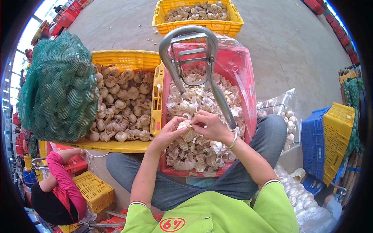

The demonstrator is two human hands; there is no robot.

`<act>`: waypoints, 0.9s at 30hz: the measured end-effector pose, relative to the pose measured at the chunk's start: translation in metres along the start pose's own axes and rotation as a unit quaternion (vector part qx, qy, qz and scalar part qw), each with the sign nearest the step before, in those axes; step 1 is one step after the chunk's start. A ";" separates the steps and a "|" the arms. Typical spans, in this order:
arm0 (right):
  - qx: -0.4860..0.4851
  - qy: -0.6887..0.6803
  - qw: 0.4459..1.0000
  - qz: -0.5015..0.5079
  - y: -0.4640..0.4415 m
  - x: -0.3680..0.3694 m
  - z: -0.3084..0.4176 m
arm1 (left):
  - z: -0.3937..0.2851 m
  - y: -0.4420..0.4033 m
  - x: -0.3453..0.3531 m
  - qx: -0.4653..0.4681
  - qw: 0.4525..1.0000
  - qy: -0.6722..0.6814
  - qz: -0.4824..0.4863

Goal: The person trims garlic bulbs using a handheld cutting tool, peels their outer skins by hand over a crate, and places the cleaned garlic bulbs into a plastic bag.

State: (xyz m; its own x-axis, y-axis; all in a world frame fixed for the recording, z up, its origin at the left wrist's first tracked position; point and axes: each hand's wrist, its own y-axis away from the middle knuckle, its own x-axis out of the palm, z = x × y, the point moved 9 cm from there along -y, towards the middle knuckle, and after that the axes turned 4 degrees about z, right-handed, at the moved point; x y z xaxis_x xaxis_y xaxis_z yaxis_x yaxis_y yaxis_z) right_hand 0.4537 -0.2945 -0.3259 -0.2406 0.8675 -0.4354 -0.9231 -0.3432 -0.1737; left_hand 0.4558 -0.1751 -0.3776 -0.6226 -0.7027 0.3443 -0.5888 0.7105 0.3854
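White garlic (pixel 185 125) between both hands (pixel 168 134) (pixel 213 126)

The grey floor (pixel 272 58) carries a yellow garlic crate (pixel 229 28) well ahead of the right hand (pixel 211 126) and, rightward, a clear bag (pixel 286 102).

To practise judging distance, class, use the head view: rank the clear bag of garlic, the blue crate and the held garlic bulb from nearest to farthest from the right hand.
1. Held garlic bulb: at the fingertips, just left of the right hand.
2. Clear bag of garlic: off to the right.
3. Blue crate: farther right, beyond the bag.
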 end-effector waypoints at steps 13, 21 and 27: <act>-0.008 0.011 1.000 0.016 0.002 0.008 0.008 | 0.015 0.001 -0.003 -0.061 0.997 0.003 0.040; 0.019 -0.046 0.997 0.060 0.001 0.009 0.011 | 0.023 0.000 -0.004 -0.076 0.996 0.030 0.046; -0.002 0.005 0.999 0.038 0.002 0.013 0.008 | 0.018 0.004 0.001 -0.085 0.995 0.002 0.044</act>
State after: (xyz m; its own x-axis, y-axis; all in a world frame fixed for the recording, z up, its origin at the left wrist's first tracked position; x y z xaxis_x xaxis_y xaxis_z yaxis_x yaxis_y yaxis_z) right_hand 0.4460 -0.2813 -0.3253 -0.3077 0.8350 -0.4561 -0.9005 -0.4103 -0.1438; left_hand 0.4435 -0.1722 -0.3909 -0.6666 -0.6378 0.3859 -0.4361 0.7535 0.4919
